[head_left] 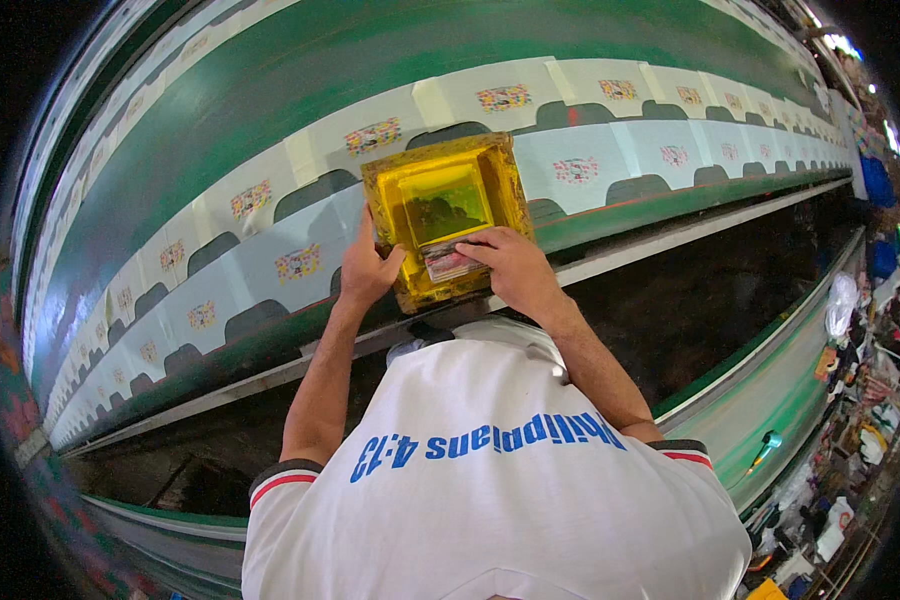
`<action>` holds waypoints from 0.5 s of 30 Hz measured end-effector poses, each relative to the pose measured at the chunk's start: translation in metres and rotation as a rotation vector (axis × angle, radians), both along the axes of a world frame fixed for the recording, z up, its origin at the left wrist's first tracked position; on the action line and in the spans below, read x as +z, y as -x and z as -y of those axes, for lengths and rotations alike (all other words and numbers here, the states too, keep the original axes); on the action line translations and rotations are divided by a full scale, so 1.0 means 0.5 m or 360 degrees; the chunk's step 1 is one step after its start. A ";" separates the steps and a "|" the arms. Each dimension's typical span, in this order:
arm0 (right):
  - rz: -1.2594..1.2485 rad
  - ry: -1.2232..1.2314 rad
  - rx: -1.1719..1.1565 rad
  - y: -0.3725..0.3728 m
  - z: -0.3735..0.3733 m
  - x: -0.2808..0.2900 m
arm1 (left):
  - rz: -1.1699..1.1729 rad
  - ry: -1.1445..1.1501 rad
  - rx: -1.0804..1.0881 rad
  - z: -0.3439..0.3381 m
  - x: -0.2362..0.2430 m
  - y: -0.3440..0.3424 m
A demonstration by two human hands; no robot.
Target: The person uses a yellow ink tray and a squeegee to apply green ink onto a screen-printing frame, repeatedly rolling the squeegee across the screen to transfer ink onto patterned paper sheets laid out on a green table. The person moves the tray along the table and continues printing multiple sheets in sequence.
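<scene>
A long green table (420, 90) runs from left to far right, with two rows of pale cloth pieces (560, 145) laid along it, each bearing a small printed patch, and dark cut-out shapes showing along their edges. Across a dark gap on the near right stands another green table (770, 425), with a heap of clutter (838, 522) beyond its right end.

A yellow-stained frame (515, 185) lies over the nearer row, reaching to the table's near edge; whether it sits fully flat cannot be told. The left hand (368, 268) is closed around the frame's left wall, fingers outside and thumb toward the near corner. The right hand (515, 268) grips a flat scraper (452, 263) inside the frame, near its near wall. In this row, the patch (298, 262) just left of the frame carries yellow, while the one (575, 170) just right looks mostly pink.

The main risk, as I judge it, is a sideways shift: a slack left hand or an uneven push on the scraper could turn the frame and put colour beside its mark. Lifting the frame at a tilt might drag wet colour over the neighbouring cloth, and stained walls or fingers touching the pale pieces could leave smudges.
</scene>
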State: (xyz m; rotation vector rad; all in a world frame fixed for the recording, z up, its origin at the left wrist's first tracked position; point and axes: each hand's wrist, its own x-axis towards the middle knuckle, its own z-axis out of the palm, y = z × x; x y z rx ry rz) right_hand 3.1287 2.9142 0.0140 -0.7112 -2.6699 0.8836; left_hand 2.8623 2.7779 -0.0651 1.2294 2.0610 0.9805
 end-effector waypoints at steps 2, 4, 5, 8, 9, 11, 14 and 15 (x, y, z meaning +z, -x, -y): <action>-0.0042 -0.0014 -0.0036 -0.037 -0.028 0.001 | 0.0026 -0.0015 -0.0006 -0.038 0.022 -0.033; -0.0047 -0.0041 -0.0088 -0.086 -0.070 0.006 | 0.0050 -0.0023 -0.0005 -0.090 0.047 -0.086; -0.0049 -0.0054 -0.0117 -0.115 -0.094 0.004 | -0.0065 -0.0180 -0.0044 -0.121 0.027 -0.109; -0.0111 -0.0098 -0.0184 -0.210 -0.175 -0.014 | -0.0223 -0.0341 -0.0112 -0.218 -0.028 -0.189; -0.0063 -0.0100 -0.0228 -0.241 -0.199 -0.009 | -0.0160 -0.0182 -0.0091 -0.251 -0.013 -0.231; -0.0080 -0.0104 -0.0267 -0.298 -0.247 -0.022 | -0.0094 0.0043 -0.0051 -0.309 0.014 -0.296; -0.0111 -0.0084 -0.0291 -0.362 -0.295 -0.049 | 0.0076 0.0313 -0.0002 -0.376 0.037 -0.373; -0.0131 -0.0075 -0.0262 -0.375 -0.306 -0.055 | 0.0086 0.0172 -0.0017 -0.381 0.012 -0.381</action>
